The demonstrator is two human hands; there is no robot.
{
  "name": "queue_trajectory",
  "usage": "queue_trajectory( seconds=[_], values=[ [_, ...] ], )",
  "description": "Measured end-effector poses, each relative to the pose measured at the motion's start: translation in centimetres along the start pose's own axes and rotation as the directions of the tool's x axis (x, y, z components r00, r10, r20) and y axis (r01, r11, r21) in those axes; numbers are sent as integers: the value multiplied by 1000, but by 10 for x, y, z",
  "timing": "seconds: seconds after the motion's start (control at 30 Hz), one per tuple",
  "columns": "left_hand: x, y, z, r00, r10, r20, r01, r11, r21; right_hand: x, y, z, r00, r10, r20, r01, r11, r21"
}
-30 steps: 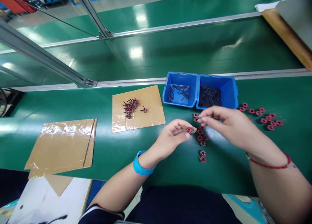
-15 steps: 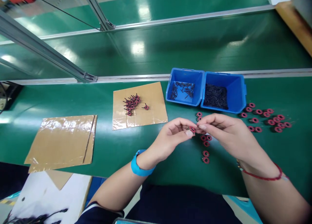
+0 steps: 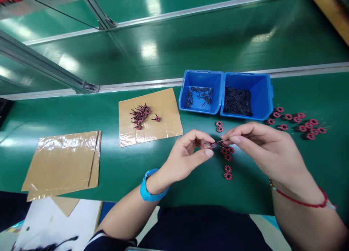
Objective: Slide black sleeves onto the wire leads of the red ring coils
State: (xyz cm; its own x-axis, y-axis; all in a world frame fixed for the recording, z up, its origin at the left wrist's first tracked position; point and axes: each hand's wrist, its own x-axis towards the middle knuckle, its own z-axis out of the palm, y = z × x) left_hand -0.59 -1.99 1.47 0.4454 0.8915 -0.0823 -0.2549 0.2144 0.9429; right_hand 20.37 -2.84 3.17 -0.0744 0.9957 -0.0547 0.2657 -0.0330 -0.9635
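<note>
Between the thumb and fingers of my left hand [image 3: 188, 152] is a small red-and-silver ring part [image 3: 208, 146], seen from its side. Thin wires run from it to the right. My right hand [image 3: 259, 145] pinches the wires [image 3: 220, 141] at their far end. Under and around my fingers, more red ring parts [image 3: 228, 157] lie on the green table. Beyond my hands stand a blue bin with a few black tubes [image 3: 201, 76] and a blue bin with many black tubes [image 3: 264, 98], side by side.
Ring parts with black-covered leads [image 3: 140, 116] sit on a cardboard sheet [image 3: 163, 131]. Another cardboard sheet [image 3: 62, 160] lies at the left. More red rings [image 3: 302, 128] are scattered at the right. A metal rail [image 3: 141, 83] crosses behind the bins.
The ring part in my left hand has turned onto its side. My right hand has moved slightly right, and the wires now show between both hands. The whole view has shifted slightly.
</note>
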Motion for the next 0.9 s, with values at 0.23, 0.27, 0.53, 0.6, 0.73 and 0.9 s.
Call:
queue_trajectory(
  seconds=[0.23, 0.27, 0.53, 0.6, 0.73, 0.9],
  values=[
    [1, 0, 0, 1000, -13, -5, 13, 1000, -4, -1, 0, 3, 1000, -29, 5, 29, 1000, -5],
    [1, 1, 1, 1000, -18, -8, 18, 1000, -2, 0, -1, 3, 1000, -31, 4, 31, 1000, -5],
    [0, 1, 1, 999, -42, -28, 42, 999, 22, -1, -4, 3, 1000, -23, 1, 23, 998, -51],
    [0, 0, 1, 999, -39, -23, 40, 999, 21, -2, -3, 2, 1000, -13, 10, 14, 998, -58],
    [0, 0, 0, 1000, -28, -4, 28, 999, 19, -1, 0, 2, 999, -15, 48, 19, 997, -79],
    [0, 1, 1, 999, -43, -24, 43, 999, -3, 1, 1, 6, 995, -33, 97, 42, 995, -91]
  ],
)
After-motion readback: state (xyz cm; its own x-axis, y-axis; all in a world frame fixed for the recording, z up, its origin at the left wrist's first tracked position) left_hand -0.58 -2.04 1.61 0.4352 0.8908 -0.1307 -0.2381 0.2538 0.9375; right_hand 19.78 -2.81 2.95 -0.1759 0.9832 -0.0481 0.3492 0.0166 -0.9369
